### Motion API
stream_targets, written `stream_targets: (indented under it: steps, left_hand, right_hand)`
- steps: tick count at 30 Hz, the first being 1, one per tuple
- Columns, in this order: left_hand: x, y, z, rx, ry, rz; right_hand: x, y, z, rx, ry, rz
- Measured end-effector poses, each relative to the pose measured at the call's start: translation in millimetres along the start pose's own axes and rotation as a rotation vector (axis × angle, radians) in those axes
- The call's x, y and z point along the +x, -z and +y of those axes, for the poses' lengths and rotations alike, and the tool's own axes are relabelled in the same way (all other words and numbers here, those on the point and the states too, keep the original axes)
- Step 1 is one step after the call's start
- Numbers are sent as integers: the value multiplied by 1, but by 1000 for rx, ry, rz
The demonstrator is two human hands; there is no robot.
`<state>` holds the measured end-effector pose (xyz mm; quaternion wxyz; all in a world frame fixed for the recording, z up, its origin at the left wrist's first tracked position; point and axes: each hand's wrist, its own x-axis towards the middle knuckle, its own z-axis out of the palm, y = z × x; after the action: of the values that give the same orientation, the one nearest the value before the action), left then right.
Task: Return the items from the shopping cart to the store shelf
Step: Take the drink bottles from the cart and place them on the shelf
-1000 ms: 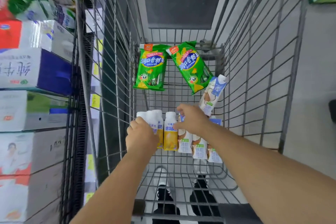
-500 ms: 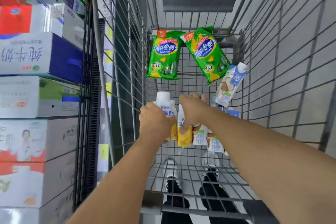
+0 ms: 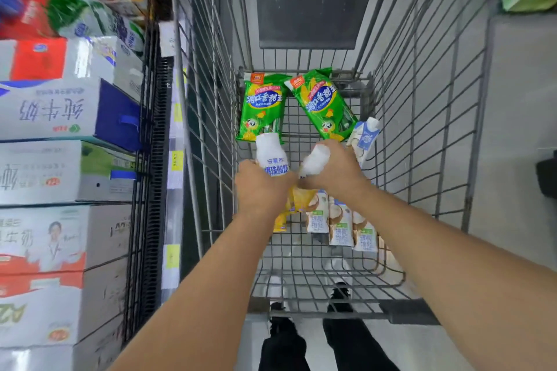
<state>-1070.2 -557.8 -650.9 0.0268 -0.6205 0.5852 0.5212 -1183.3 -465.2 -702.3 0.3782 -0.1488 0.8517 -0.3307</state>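
A: Well, starting nearest us: both forearms reach down into the shopping cart (image 3: 446, 117), and each hand has a bottle. What should the lift look like?

B: Straight up, I'd say, keeping both bottles clear of the wire sides, then a swing toward the store shelf (image 3: 150, 135) on the left. Going by the task, that is the step in hand.

A: And the grips?

B: The left hand (image 3: 262, 187) is wrapped shut around the lower body of the left bottle (image 3: 272, 156), whose white cap end pokes out above the fist (blue lettering shows on its label). The right hand (image 3: 334, 169) is likewise curled tight around the right bottle (image 3: 315, 159), tilted with its white top toward the left. The two fists are almost touching, so I'd part them a little before raising them.

A: What sits under them?

B: A row of small cartons (image 3: 340, 223) lies on the cart floor just below the right wrist, with yellow packaging beside them that I can't identify. Another carton (image 3: 364, 138) leans against the right wall, just past the right hand.

A: Farther on?

B: Two green snack bags (image 3: 322, 105) lie at the far end of the basket, untouched. On the shelf, stacked milk boxes (image 3: 60, 111) crowd the rows, so a gap needs finding.
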Motion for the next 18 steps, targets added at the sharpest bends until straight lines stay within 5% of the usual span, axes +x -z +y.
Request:
stream_targets:
  steps: [6,10,18]
  left_hand:
    - [-91,76,92,-215,-253,-145]
    - [-167,162,150,-245,-484,-166]
    - [-311,311,181,-427,-630,-71]
  right_hand:
    - [-82,104,-125,330,86,162]
    - [-165,159,-222,548,270,-49]
    - [-322,221,-368,434,572,-470]
